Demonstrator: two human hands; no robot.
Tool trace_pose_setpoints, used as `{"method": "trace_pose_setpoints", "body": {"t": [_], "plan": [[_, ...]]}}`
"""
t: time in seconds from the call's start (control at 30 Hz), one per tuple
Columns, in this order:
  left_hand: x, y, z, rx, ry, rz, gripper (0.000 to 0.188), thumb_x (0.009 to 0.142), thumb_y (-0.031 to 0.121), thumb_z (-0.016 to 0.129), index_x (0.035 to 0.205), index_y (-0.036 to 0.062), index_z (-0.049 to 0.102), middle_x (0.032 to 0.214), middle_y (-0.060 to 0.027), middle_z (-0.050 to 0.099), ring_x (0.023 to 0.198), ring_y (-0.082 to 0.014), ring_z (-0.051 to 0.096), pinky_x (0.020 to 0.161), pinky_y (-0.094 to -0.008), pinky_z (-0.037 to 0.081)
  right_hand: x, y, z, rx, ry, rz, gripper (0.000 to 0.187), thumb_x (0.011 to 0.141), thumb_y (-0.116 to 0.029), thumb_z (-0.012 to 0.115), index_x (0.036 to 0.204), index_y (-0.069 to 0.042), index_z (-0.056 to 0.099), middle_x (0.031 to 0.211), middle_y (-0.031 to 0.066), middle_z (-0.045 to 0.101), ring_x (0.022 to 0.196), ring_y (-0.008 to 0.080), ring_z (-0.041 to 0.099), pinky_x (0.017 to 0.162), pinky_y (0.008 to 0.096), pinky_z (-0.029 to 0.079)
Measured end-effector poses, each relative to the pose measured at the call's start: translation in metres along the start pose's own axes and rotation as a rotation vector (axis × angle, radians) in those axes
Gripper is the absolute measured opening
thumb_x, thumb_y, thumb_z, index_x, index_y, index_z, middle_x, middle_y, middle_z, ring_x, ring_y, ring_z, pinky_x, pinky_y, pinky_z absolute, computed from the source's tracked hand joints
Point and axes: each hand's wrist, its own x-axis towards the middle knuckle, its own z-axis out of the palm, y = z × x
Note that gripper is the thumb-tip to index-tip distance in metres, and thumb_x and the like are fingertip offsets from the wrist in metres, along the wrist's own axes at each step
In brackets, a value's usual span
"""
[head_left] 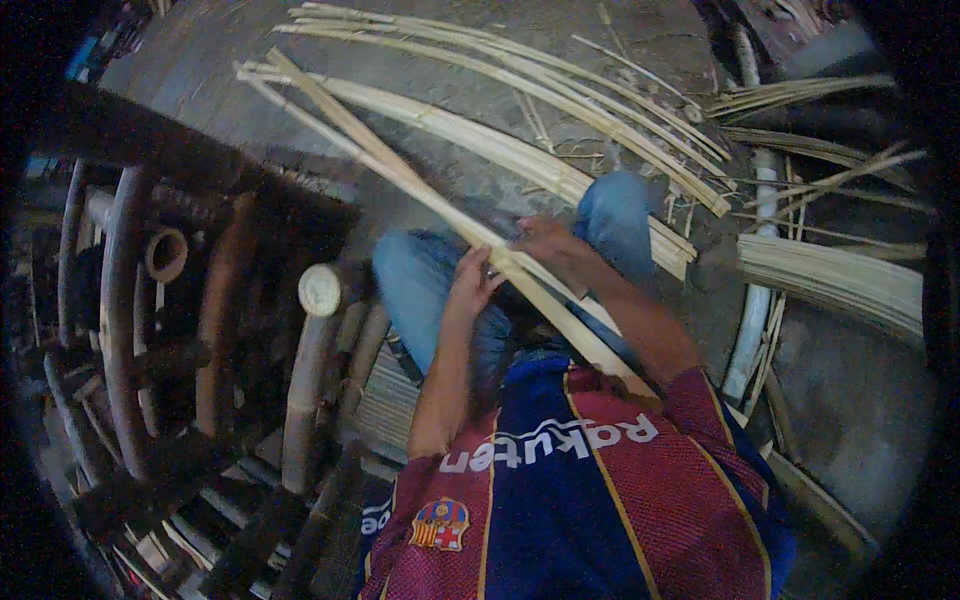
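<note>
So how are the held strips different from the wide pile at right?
The held strips are few and fork at the far end; the wide pile has many, packed close. The left hand grips the held strips; no hand touches the wide pile. Both are pale strips.

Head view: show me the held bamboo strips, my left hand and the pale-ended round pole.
Held bamboo strips (440, 207): head view, upper stretch.
Left hand (473, 276): head view, hand's middle.
Pale-ended round pole (306, 385): head view, mid-shaft.

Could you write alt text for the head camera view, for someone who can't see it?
A person's left hand holds long pale strips above their jeans, the right hand close beside it. Bundles of similar strips lie on the floor ahead; poles show at left.
</note>
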Motion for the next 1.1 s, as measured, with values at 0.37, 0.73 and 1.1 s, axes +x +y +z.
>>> {"method": "trace_pose_setpoints", "body": {"t": [0.37, 0.73, 1.1], "plan": [[-0.008, 0.004, 0.02, -0.042, 0.018, -0.009, 0.019, 0.096, 0.021, 0.058, 0.111, 0.0096, 0.057, 0.101, -0.002, 0.063, 0.092, -0.0194, 0.062, 0.084, -0.0415, 0.056, -0.002, -0.033, -0.016, 0.147, 0.061, -0.276, 0.051, 0.082, -0.027, 0.074, 0.12, 0.004, 0.058, 0.101, 0.012, 0.067, 0.098, 0.0211, 0.061, 0.085, 0.034, 0.049], [-0.013, 0.004, 0.016, 0.094, -0.018, 0.028, 0.032, 0.095, 0.027, 0.061, 0.119, 0.0076, 0.055, 0.104, -0.0045, 0.064, 0.098, -0.0183, 0.064, 0.081, -0.0359, 0.06, 0.047, 0.02, 0.015, 0.243, 0.052, -0.045, 0.059, 0.078, -0.025, 0.073, 0.131, -0.006, 0.055, 0.11, 0.0127, 0.067, 0.104, 0.0205, 0.061, 0.09, 0.0341, 0.048], [-0.01, 0.007, 0.015, -0.061, -0.077, -0.027, 0.03, 0.1, 0.032, 0.052, 0.118, 0.0082, 0.054, 0.11, -0.0062, 0.065, 0.1, -0.02, 0.064, 0.085, -0.0431, 0.057, 0.086, 0.064, 0.048, 0.069, 0.191, -0.195, 0.062, 0.075, -0.018, 0.077, 0.128, 0.002, 0.054, 0.11, 0.0175, 0.067, 0.1, 0.0262, 0.064, 0.088, 0.0367, 0.05]]}}
